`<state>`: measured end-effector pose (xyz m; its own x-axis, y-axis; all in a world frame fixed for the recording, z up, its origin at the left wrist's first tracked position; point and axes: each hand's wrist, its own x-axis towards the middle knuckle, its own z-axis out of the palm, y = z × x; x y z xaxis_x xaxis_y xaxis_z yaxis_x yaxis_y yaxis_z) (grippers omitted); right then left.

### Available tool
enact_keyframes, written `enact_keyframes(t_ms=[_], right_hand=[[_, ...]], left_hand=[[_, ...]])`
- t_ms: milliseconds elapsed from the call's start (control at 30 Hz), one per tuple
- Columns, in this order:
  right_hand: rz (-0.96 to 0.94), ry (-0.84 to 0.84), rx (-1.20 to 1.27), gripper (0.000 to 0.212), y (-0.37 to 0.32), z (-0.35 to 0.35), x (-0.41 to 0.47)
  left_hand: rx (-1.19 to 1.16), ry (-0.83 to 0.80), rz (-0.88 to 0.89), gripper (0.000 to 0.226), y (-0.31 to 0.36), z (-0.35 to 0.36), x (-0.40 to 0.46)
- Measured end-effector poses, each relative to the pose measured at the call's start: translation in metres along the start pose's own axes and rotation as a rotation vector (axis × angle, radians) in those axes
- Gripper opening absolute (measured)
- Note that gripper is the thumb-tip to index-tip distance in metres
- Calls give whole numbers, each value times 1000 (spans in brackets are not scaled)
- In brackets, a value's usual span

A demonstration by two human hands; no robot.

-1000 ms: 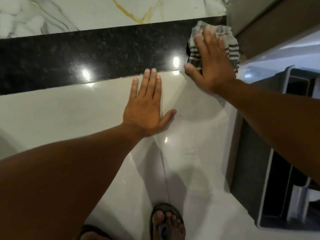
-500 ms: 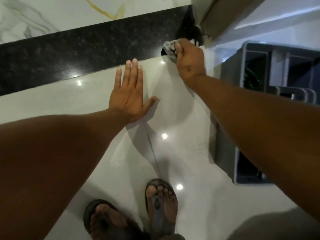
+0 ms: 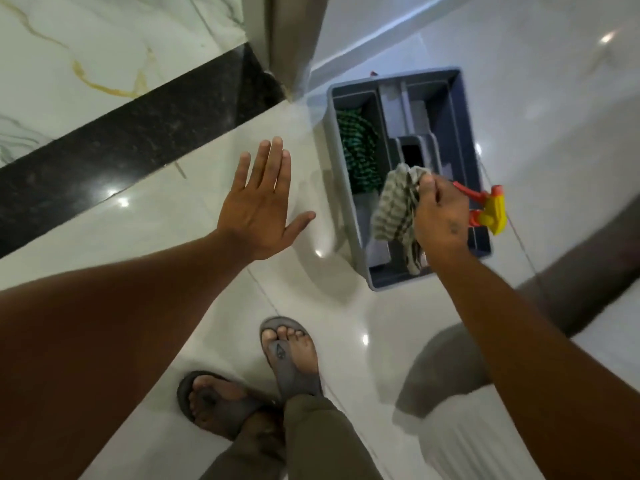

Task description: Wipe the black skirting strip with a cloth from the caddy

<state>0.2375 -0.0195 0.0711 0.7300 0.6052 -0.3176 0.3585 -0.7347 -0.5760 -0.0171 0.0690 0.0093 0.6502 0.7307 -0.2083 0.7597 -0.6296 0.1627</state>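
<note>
One hand pinching striped cloth over grey caddy

Glossy white floor tiles mirror lights; the black skirting strip is speckled polished stone; grey caddy smooth plastic; striped cloth woven.

The caddy is sitting on the floor, right of the skirting strip; the cloth is hanging over the caddy's near compartment.
</note>
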Motion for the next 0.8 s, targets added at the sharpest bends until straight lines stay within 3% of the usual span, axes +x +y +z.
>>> enact_keyframes(t_ms=[167, 300, 500, 567, 700, 800], right_hand=[[116, 16, -116, 39, 24, 18, -1], [50, -5, -125, 41, 9, 74, -8], [-166, -149, -373, 62, 30, 120, -33], [-220, -116, -390, 70, 37, 123, -36], [-331, -24, -397, 65, 44, 132, -48], [-270, -128, -504, 87, 57, 130, -49]], left_hand=[[57, 6, 64, 103, 26, 5, 10], [57, -6, 58, 102, 26, 18, 4], [62, 7, 70, 104, 0, 34, -15], [65, 6, 50, 104, -10, 38, -19], [47, -31, -22, 104, -16, 43, -29], [41, -28, -32, 104, -14, 44, -36]])
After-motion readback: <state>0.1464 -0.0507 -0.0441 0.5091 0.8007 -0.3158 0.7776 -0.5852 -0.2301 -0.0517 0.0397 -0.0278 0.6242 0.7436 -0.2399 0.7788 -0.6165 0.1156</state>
